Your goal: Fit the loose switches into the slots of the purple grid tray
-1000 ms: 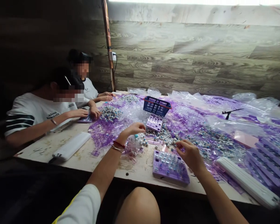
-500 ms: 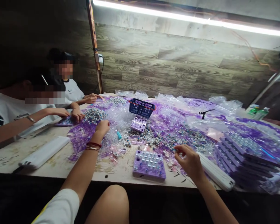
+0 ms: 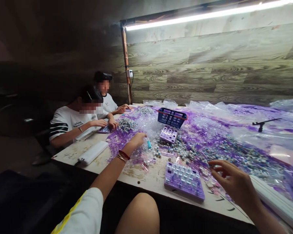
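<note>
My left hand (image 3: 138, 139) reaches forward over a heap of clear purple plastic trays (image 3: 119, 139), fingers stretched out and resting on them, with nothing in it. A small teal piece (image 3: 149, 144) lies just to its right. My right hand (image 3: 230, 180) hovers at the near edge of a big pile of small key switches (image 3: 224, 151). Its thumb and forefinger are pinched on something small that I cannot make out. Between my hands lies a purple tray (image 3: 184, 180), partly filled with switches.
A blue basket (image 3: 172, 117) and a small purple tray (image 3: 169, 134) sit further back among clear bags. Long white bars lie at the left (image 3: 92, 152) and right (image 3: 275, 201). Two people (image 3: 70, 122) work at the table's left end. A black stand (image 3: 260, 125) is at the back right.
The view swung right, then back left. My left hand went from a loose curl to stretched fingers on the purple trays. My right hand stayed pinched beside the filled tray.
</note>
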`<action>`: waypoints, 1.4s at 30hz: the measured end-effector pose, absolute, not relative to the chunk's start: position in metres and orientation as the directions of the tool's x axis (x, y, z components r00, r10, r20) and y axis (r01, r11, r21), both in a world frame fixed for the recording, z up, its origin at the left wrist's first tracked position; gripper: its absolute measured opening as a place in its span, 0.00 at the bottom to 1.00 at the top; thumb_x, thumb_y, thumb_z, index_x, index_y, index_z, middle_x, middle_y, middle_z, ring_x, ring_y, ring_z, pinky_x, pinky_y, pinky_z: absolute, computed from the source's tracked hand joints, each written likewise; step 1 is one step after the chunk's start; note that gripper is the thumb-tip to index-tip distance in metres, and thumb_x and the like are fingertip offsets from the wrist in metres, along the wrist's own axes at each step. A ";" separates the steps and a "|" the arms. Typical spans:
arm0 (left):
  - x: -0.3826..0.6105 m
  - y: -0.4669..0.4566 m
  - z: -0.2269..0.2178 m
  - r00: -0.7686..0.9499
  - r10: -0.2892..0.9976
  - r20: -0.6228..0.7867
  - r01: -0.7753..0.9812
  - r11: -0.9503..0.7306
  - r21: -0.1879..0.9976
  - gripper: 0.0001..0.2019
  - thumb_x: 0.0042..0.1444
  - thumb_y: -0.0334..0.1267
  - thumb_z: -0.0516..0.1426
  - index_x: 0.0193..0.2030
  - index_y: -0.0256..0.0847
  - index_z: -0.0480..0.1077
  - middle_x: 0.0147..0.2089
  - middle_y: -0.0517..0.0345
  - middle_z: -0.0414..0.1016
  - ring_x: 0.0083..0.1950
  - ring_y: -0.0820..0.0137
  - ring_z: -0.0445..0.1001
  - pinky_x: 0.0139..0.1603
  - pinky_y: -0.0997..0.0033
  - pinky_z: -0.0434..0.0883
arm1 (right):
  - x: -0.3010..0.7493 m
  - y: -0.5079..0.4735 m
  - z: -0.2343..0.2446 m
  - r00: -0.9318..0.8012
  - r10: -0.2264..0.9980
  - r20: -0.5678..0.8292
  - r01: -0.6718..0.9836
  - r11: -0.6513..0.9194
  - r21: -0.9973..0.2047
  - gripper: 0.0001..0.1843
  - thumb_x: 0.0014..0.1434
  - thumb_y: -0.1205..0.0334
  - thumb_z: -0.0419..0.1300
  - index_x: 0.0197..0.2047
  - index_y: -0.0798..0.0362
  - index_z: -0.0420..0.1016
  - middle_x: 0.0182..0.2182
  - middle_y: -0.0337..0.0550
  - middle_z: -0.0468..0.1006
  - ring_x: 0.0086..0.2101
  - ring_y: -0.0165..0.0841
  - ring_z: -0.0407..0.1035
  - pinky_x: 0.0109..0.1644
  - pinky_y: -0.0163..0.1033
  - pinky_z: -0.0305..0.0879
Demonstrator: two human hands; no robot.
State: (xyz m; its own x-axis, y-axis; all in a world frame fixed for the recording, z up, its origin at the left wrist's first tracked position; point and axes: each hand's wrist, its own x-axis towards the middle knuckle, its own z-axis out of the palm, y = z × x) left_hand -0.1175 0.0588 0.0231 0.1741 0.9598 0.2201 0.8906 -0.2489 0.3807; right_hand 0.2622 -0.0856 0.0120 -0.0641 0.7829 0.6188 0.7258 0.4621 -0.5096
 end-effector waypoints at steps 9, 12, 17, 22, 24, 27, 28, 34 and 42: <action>-0.215 -0.057 0.027 -0.247 0.904 0.349 0.930 0.120 0.346 0.20 0.48 0.22 0.48 0.43 0.38 0.74 0.45 0.50 0.78 0.50 0.62 0.74 0.54 0.66 0.67 | 0.262 -0.086 0.011 -0.082 0.813 0.576 0.708 0.455 -0.540 0.14 0.53 0.50 0.57 0.35 0.49 0.77 0.32 0.43 0.79 0.25 0.34 0.74 0.27 0.35 0.71; -0.245 -0.101 0.005 -0.412 0.826 0.384 0.892 0.280 0.356 0.18 0.49 0.23 0.48 0.42 0.37 0.74 0.44 0.48 0.78 0.47 0.60 0.75 0.50 0.64 0.70 | 0.264 -0.086 0.009 -0.050 0.812 0.581 0.716 0.435 -0.546 0.15 0.52 0.49 0.58 0.36 0.49 0.77 0.31 0.43 0.80 0.23 0.33 0.74 0.27 0.36 0.70; -0.251 -0.126 -0.032 -0.290 0.872 0.396 0.857 0.053 0.512 0.17 0.50 0.32 0.50 0.44 0.36 0.73 0.48 0.49 0.76 0.45 0.63 0.76 0.50 0.65 0.72 | 0.262 -0.086 0.009 -0.009 0.819 0.574 0.731 0.397 -0.556 0.18 0.52 0.45 0.57 0.36 0.49 0.78 0.28 0.42 0.80 0.21 0.34 0.73 0.26 0.37 0.70; -0.246 -0.125 -0.039 -0.220 0.865 0.452 0.854 -0.053 0.517 0.15 0.50 0.38 0.51 0.40 0.39 0.75 0.49 0.49 0.76 0.52 0.60 0.73 0.58 0.58 0.66 | 0.256 -0.090 0.017 0.009 0.818 0.575 0.738 0.383 -0.556 0.20 0.51 0.43 0.57 0.35 0.50 0.78 0.25 0.42 0.79 0.21 0.35 0.73 0.25 0.38 0.70; -0.244 -0.127 -0.035 -0.212 0.863 0.459 0.861 -0.057 0.506 0.12 0.50 0.39 0.52 0.36 0.40 0.75 0.47 0.50 0.77 0.51 0.60 0.73 0.58 0.57 0.66 | 0.257 -0.090 0.018 0.004 0.818 0.575 0.739 0.385 -0.553 0.19 0.52 0.44 0.57 0.36 0.50 0.78 0.25 0.42 0.79 0.21 0.35 0.74 0.25 0.37 0.71; -0.239 -0.129 -0.030 -0.202 0.868 0.454 0.859 -0.066 0.508 0.09 0.50 0.39 0.53 0.31 0.41 0.74 0.44 0.50 0.77 0.48 0.60 0.73 0.55 0.59 0.67 | 0.261 -0.086 0.016 -0.040 0.831 0.555 0.729 0.404 -0.552 0.17 0.51 0.47 0.59 0.37 0.49 0.79 0.27 0.42 0.80 0.23 0.35 0.75 0.26 0.36 0.72; -0.237 -0.129 -0.028 -0.192 0.875 0.445 0.854 -0.075 0.515 0.08 0.50 0.39 0.53 0.31 0.40 0.73 0.42 0.50 0.77 0.47 0.60 0.74 0.53 0.60 0.68 | 0.263 -0.085 0.014 -0.055 0.835 0.548 0.725 0.411 -0.553 0.16 0.51 0.48 0.60 0.37 0.49 0.79 0.27 0.42 0.80 0.24 0.35 0.75 0.27 0.36 0.73; -0.221 -0.123 -0.023 -0.085 0.913 0.400 0.842 -0.149 0.519 0.08 0.53 0.38 0.54 0.33 0.41 0.74 0.44 0.52 0.76 0.48 0.62 0.73 0.54 0.61 0.67 | 0.259 -0.084 0.012 -0.060 0.831 0.554 0.707 0.427 -0.564 0.17 0.52 0.47 0.59 0.36 0.50 0.79 0.27 0.43 0.80 0.23 0.35 0.75 0.24 0.35 0.72; -0.201 -0.106 -0.029 -0.087 0.844 0.529 0.927 -0.126 0.354 0.13 0.51 0.30 0.56 0.44 0.39 0.72 0.54 0.47 0.70 0.59 0.57 0.65 0.61 0.54 0.63 | 0.258 -0.090 0.014 -0.023 0.827 0.562 0.708 0.410 -0.575 0.19 0.53 0.45 0.57 0.35 0.50 0.78 0.27 0.43 0.80 0.22 0.35 0.74 0.24 0.35 0.70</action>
